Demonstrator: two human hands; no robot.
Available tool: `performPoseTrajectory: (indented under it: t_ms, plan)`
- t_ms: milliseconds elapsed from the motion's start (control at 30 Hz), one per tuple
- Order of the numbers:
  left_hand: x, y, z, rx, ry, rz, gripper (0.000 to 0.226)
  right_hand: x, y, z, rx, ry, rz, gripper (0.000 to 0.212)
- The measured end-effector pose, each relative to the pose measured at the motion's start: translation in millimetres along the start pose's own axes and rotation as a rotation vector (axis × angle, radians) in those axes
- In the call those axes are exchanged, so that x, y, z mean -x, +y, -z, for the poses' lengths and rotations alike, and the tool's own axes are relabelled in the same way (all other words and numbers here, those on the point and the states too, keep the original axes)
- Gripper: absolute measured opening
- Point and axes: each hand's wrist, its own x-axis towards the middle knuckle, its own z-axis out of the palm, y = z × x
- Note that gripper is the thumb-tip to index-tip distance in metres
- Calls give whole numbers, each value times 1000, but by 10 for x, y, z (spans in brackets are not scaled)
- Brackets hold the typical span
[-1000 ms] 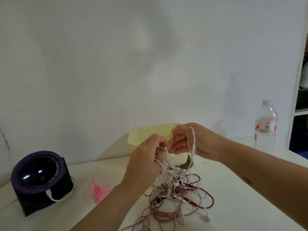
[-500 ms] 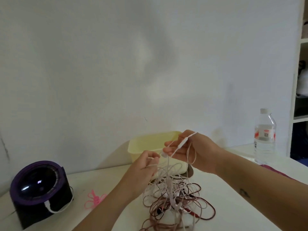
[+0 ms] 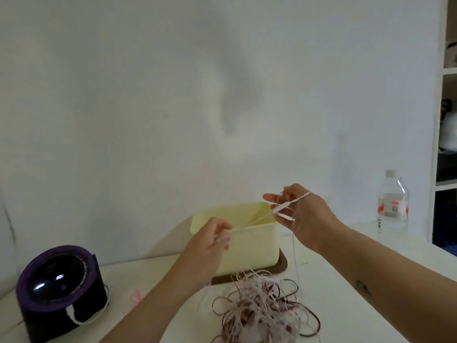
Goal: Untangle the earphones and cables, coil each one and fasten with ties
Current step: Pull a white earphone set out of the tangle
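Two things could bite from here, I reckon. One, the white earphone cable (image 3: 249, 225) is stretched pretty taut between the hands while a strand of it drops from the right side down into the tangle (image 3: 259, 310) on the table (image 3: 346, 293). Pulling harder would probably cinch a knot down there instead of freeing it, or drag the whole heap around beside the yellow tub (image 3: 249, 251) just behind it. Two, thin wire like that can kink or strain at the little inline piece if it gets yanked. As for the hands: the left hand (image 3: 210, 240) sits lower, in front of the tub, fingertips closed in a pinch on one end of the stretched run. The right hand (image 3: 304, 216) is higher, fingers fanned fairly wide rather than fisted, with the cable threaded across them and caught there; exactly which fingers clamp it I can't tell. The pink ties (image 3: 134, 298) lie untouched way off left, near the purple-black gadget (image 3: 59, 285).
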Motion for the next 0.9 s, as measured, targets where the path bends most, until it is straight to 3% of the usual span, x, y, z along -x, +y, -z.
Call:
performPoseTrajectory:
  t_ms: [100, 200, 267, 333, 400, 500, 567, 633, 733, 833, 900]
  plan:
    - [-140, 26, 199, 183, 43, 173, 15, -62, -208, 32, -294, 2, -9, 32]
    - [-229, 29, 348, 446, 98, 314, 15, -86, -326, 30, -264, 16, 16, 34]
    - [-268, 22, 423, 769, 127, 419, 19, -91, -365, 56, -282, -8, 6, 33]
    - [-299, 61, 500, 1139, 164, 497, 32, -99, -397, 102, -304, -15, 5, 30]
    - [-327, 158, 556, 1256, 141, 496, 44, -96, -387, 130, -249, -52, 20, 23]
    - [-372, 417, 558, 1172, 43, 427, 49, -40, -216, 105, 61, -287, -56, 8]
    - [-428, 608, 527, 1132, 2, 378, 49, 20, -23, 60, 374, -549, -137, 39]
    - [-482, 793, 503, 1080, -12, 323, 49, 143, 150, -54, 733, -726, -108, 32]
    - [-545, 965, 517, 972, 36, 225, 49, 191, 308, -183, 1092, -695, -9, 14]
    - [-592, 982, 619, 604, 213, 66, 51, 5, 364, -122, 1406, -616, 100, 22]
    - [-586, 950, 722, 337, 318, -25, 51, -143, 353, -32, 1518, -537, 74, 22]
